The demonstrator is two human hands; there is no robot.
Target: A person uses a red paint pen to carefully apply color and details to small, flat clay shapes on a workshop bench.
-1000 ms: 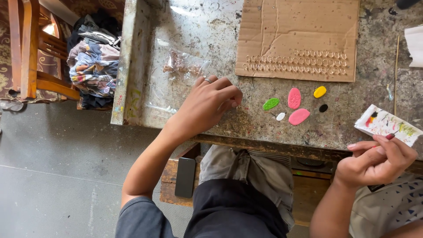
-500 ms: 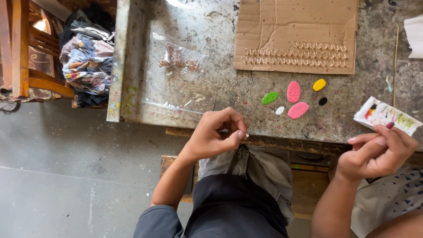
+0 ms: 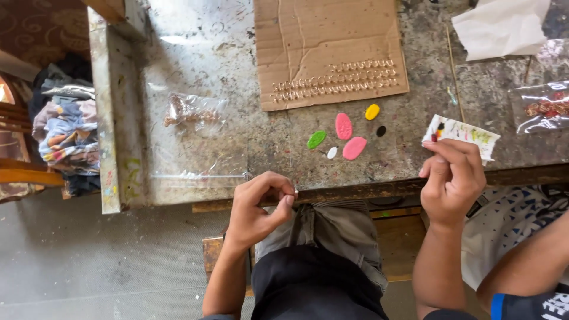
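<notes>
My left hand [image 3: 255, 204] hovers at the worktable's front edge [image 3: 355, 191], thumb and forefinger pinched on a tiny pale piece [image 3: 294, 192]. My right hand [image 3: 453, 175] is closed in a pinch on a small red-tipped piece [image 3: 439, 129] at the edge of a white card [image 3: 471, 135] smeared with paint. Between the hands lie paint blobs: green [image 3: 316, 139], two pink [image 3: 343, 125], yellow [image 3: 371, 111], black [image 3: 381, 131] and white [image 3: 332, 152]. Behind them a cardboard sheet [image 3: 326, 35] carries rows of small pale pieces [image 3: 335, 81].
A clear plastic bag with brown bits [image 3: 192, 112] lies on the table's left part. A thin stick [image 3: 455, 71], white paper [image 3: 501, 24] and another bag [image 3: 542, 106] are at the right. Piled clothes [image 3: 65, 130] and a wooden chair [image 3: 24, 175] stand left of the table.
My left hand has come back from the tabletop near the paint blobs to the front edge and closed into a pinch. My right hand stays pinched by the white card.
</notes>
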